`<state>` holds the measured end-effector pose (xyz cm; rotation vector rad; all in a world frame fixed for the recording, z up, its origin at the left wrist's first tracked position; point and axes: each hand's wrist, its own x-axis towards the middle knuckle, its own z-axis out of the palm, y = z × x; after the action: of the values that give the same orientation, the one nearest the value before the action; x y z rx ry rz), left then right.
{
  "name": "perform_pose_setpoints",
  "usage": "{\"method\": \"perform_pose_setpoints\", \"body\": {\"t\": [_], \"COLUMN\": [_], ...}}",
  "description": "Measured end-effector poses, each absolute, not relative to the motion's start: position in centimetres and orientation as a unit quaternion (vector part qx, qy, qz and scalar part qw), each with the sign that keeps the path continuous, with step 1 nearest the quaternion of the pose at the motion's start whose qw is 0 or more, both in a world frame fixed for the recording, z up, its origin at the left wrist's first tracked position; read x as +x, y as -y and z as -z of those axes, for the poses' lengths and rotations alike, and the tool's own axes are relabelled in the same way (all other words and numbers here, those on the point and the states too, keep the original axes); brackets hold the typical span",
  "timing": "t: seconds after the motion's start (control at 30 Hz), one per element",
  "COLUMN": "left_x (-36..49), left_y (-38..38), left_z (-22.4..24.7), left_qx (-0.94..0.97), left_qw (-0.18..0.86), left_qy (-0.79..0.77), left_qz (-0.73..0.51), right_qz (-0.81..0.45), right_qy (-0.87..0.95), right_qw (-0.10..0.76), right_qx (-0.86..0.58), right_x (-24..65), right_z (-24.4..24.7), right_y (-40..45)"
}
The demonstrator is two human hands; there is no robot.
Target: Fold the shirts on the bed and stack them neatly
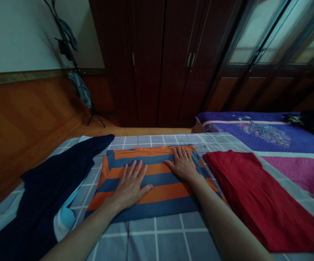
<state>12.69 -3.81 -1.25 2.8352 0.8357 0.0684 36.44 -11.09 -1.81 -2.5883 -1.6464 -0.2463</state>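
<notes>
An orange and blue-grey striped shirt (pixel 157 179) lies flat on the grey checked cloth (pixel 170 235), its sleeves tucked in at the sides. My left hand (pixel 132 185) rests on the left half of the shirt, palm down with fingers spread. Near the shirt's far right part, my right hand (pixel 183 164) also lies flat, its fingers slightly apart. Neither hand grips the fabric.
Dark navy clothing (pixel 50 185) lies at the left over light blue and white fabric. On the right is a red garment (pixel 262 195). Beyond are a purple bedcover (pixel 235 127), a dark wardrobe (pixel 148 65) and a coat stand (pixel 76 65) with clothes.
</notes>
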Motion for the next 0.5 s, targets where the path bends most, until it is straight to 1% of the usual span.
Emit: {"method": "perform_pose_setpoints", "body": {"t": [0.1,0.2,0.33,0.5], "left_x": [12.7,12.7,12.6,12.5], "left_y": [3.8,3.9,3.9,3.7], "left_z": [1.2,1.0,0.9,1.4], "left_qx": [0.955,0.955,0.954,0.953], "left_qw": [0.094,0.095,0.104,0.115], "left_qy": [-0.281,-0.281,-0.281,-0.276], "left_qz": [-0.024,-0.026,-0.029,-0.043], "right_qz": [0.093,0.068,0.063,0.059], "right_qy": [0.561,0.583,0.494,0.460], "right_qw": [0.047,0.046,0.036,0.048], "right_qx": [-0.821,-0.809,-0.866,-0.885], "right_x": [35.8,35.8,38.7,41.1], "right_z": [1.9,2.0,1.5,-0.1], "right_y": [11.0,10.9,11.8,14.7]}}
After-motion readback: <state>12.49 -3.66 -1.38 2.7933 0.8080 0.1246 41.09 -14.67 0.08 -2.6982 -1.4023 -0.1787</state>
